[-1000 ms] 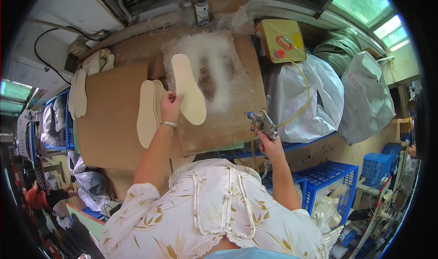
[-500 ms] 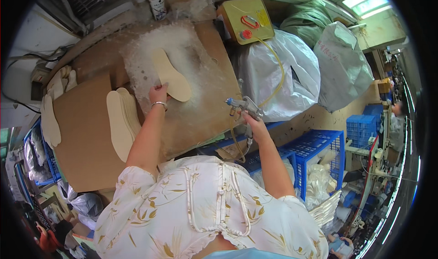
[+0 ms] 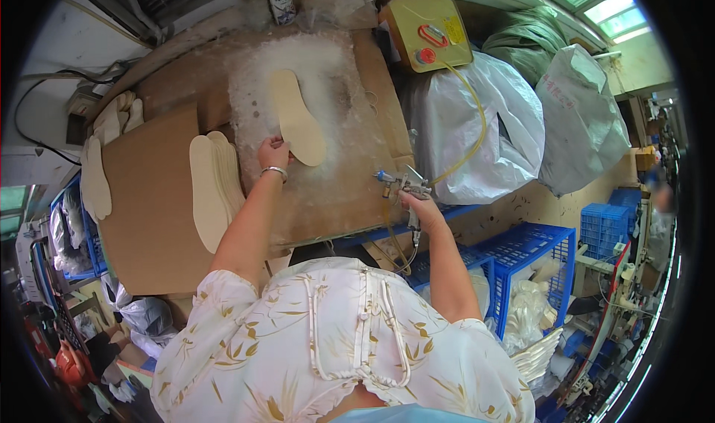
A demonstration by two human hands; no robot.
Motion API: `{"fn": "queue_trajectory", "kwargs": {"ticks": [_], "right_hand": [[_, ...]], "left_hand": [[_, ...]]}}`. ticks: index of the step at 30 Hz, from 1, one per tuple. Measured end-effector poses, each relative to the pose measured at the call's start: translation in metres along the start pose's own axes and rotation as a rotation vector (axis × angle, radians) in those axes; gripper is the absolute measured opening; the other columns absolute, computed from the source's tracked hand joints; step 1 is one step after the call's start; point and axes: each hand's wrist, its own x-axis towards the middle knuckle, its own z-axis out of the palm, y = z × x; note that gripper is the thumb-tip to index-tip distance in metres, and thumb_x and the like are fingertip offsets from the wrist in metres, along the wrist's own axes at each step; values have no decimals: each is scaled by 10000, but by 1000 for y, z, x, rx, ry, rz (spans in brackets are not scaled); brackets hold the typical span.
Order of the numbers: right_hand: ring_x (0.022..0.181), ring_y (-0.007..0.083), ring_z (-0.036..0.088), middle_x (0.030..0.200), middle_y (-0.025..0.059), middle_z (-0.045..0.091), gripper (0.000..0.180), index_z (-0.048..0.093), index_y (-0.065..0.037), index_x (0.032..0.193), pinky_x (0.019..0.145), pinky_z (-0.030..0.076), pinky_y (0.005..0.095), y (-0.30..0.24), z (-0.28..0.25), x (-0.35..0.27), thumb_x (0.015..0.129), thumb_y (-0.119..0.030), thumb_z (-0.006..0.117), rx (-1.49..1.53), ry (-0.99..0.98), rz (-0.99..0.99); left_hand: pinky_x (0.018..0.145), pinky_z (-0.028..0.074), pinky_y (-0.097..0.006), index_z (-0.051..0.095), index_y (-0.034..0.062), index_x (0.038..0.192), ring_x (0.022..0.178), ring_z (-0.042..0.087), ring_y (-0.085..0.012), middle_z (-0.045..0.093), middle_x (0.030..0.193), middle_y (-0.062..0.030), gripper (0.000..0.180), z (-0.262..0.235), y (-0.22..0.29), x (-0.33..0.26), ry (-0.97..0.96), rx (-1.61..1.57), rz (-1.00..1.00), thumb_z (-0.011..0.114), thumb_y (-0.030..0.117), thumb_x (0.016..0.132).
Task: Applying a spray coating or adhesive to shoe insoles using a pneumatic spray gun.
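A pale cream insole (image 3: 299,118) lies on a patch crusted with whitish residue on the cardboard-covered table. My left hand (image 3: 274,153) pinches the insole's near left edge, by the wider end. To its right, my right hand (image 3: 421,207) is closed round the handle of a metal spray gun (image 3: 405,188), whose blue-tipped nozzle points left toward the insole, apart from it. A fanned stack of insoles (image 3: 211,192) rests left of my left forearm. More insoles (image 3: 95,179) lie at the table's left edge.
A yellow metal can (image 3: 428,24) with a red cap feeds a yellowish hose (image 3: 480,110). White sacks (image 3: 484,136) stand on the right. A blue plastic crate (image 3: 532,244) sits below my right arm. A bottle (image 3: 281,4) stands at the back.
The view has shifted, so the table and its things appear farther right. My left hand still holds the insole's edge. The spray gun is slightly closer to the insole.
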Motion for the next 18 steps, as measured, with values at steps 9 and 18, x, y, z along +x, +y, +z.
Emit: {"fn": "queue_trajectory", "kwargs": {"ticks": [9,18], "right_hand": [[818,123,593,927,2,648,245,667,-76,1034,684,478,282,20,-47,-24,820,-191,696,121,-118,167],[842,122,598,1024,34,655,245,645,-43,1064,706,474,275,8,-51,-80,877,-197,615,-19,56,-272]], "left_hand": [[487,530,-254,593,16,1115,601,636,-138,671,880,-80,309,-3,-7,-37,-67,61,-3,620,56,809],[693,562,-282,531,74,1268,825,661,-142,654,1001,-44,351,-9,30,-99,-300,-463,148,532,87,917]]}}
